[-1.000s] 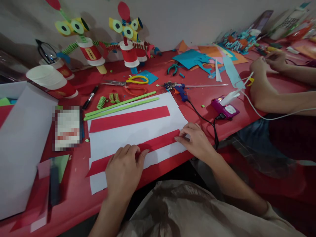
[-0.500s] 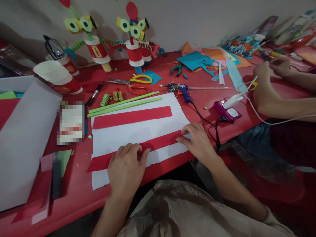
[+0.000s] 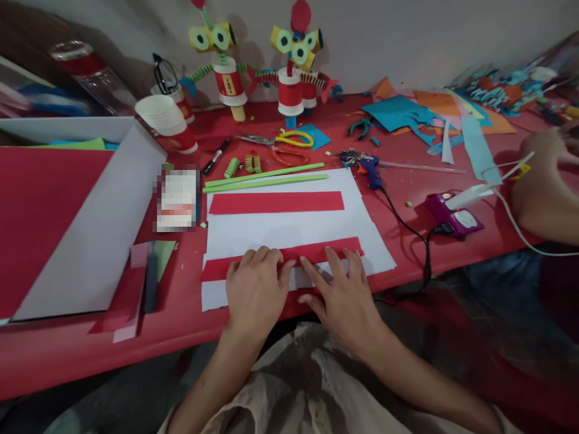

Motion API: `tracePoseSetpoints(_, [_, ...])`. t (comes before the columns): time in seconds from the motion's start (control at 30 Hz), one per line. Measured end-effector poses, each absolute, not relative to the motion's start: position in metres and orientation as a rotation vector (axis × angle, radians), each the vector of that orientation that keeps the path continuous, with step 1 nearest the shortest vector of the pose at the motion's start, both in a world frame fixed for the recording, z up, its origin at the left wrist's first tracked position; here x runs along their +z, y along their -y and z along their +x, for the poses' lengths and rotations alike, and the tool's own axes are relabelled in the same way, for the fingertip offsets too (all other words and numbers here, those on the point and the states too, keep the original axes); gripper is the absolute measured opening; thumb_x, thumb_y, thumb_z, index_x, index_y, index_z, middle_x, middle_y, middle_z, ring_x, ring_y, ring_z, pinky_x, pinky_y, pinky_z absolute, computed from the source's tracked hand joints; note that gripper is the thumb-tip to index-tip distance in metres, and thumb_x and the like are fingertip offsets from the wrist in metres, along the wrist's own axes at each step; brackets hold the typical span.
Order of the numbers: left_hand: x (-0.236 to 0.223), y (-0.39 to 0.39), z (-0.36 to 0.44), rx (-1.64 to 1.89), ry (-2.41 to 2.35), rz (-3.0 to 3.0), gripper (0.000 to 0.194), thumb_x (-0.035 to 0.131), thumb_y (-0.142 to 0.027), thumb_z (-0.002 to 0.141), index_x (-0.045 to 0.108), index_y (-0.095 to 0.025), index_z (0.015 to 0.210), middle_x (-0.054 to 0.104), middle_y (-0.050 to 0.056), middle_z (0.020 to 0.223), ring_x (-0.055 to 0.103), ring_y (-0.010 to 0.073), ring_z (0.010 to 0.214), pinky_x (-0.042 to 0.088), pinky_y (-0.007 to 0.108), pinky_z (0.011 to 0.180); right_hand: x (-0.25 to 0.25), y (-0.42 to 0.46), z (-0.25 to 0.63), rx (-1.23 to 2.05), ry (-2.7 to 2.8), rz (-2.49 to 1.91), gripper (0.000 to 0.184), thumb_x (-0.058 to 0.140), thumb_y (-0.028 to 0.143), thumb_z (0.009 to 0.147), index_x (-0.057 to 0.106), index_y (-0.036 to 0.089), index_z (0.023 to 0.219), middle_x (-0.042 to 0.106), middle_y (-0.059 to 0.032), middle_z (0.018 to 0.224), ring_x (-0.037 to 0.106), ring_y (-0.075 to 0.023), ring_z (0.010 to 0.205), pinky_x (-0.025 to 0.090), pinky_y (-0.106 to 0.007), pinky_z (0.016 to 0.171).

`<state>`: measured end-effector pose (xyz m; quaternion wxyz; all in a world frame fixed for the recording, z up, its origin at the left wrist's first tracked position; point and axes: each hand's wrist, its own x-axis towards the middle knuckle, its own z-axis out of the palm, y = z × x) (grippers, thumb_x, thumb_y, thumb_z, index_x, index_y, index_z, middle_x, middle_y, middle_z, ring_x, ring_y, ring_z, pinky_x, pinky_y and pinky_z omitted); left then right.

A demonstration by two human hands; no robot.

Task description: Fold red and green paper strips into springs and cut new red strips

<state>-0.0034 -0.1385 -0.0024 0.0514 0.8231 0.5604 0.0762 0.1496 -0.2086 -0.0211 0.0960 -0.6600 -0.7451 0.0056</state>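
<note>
Closed over the left half of the near red paper strip (image 3: 341, 246) is my left hand (image 3: 257, 289), its fingers curled and its thumb at the strip's lower edge. My right hand (image 3: 346, 295) lies with spread fingers on the right half of that strip, thumb apart from the rest. Under both hands is a white sheet of paper (image 3: 289, 226). A second red paper strip (image 3: 277, 203) lies flat farther up the sheet. Just beyond it are two thin green paper strips (image 3: 266, 180), along the sheet's top edge.
Scissors (image 3: 275, 140), a marker (image 3: 216, 157), folded green paper springs (image 3: 244, 166) and a blue glue gun (image 3: 371, 172) lie behind the sheet. A white box (image 3: 113, 241) stands left, a purple power socket (image 3: 452, 214) right. Paper-cup figures (image 3: 290, 90) stand behind; another person's arm (image 3: 543, 187) rests at right.
My right hand has left the strip's right end, moved left towards my left hand and spread its fingers. The near strip now lies straighter. The camera view has turned left.
</note>
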Motion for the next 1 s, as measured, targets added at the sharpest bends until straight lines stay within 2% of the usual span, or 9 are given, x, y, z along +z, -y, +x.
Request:
tracePoseSetpoints(0.23, [-0.002,0.136,-0.033,0.224,-1.75,2.474,0.023,0.047,-0.039,0.089,0.06,-0.022,0.08,0.067,0.005,0.085,0.057,0.0258,0.085,0.037,0.038,0.071,-0.023,0.207,0.148,-0.015,2.232,-1.953,0.055,0.048,0.053,0.086,0.039,0.04,0.138,0.045,-0.014,0.132,0.036,-0.0414,0.118,0.037,-0.065,0.09])
tracePoseSetpoints(0.43, [-0.004,0.132,-0.059,0.253,-1.796,2.381,0.022,0.049,-0.038,0.087,0.061,-0.022,0.078,0.067,0.005,0.086,0.058,0.0244,0.083,0.037,0.036,0.069,-0.024,0.205,0.148,-0.04,2.234,-1.95,0.053,0.049,0.053,0.085,0.042,0.04,0.137,0.046,-0.015,0.131,0.037,-0.0426,0.117,0.038,-0.066,0.088])
tracePoseSetpoints(0.67, [-0.01,0.125,-0.08,0.483,-1.668,2.261,0.016,0.048,-0.025,0.083,0.059,-0.02,0.072,0.064,0.005,0.079,0.056,0.0215,0.078,0.041,0.035,0.074,-0.024,0.206,0.149,-0.102,2.269,-1.962,0.054,0.049,0.052,0.085,0.042,0.04,0.137,0.045,-0.0149,0.131,0.038,-0.0433,0.116,0.04,-0.065,0.086])
tracePoseSetpoints(0.87, [-0.011,0.125,-0.085,0.569,-1.61,2.15,0.015,0.049,-0.025,0.083,0.055,-0.02,0.07,0.061,0.004,0.076,0.055,0.0193,0.077,0.044,0.034,0.074,-0.024,0.206,0.15,-0.104,2.257,-1.945,0.051,0.05,0.05,0.086,0.045,0.037,0.135,0.046,-0.0154,0.131,0.038,-0.0431,0.116,0.04,-0.065,0.086])
tracePoseSetpoints(1.0, [-0.014,0.129,-0.089,0.657,-1.684,2.105,0.014,0.051,-0.027,0.082,0.055,-0.02,0.07,0.059,0.006,0.086,0.057,0.021,0.086,0.045,0.036,0.082,-0.024,0.205,0.15,-0.128,2.265,-1.925,0.049,0.049,0.049,0.087,0.047,0.035,0.135,0.046,-0.0164,0.13,0.039,-0.0428,0.115,0.04,-0.065,0.086])
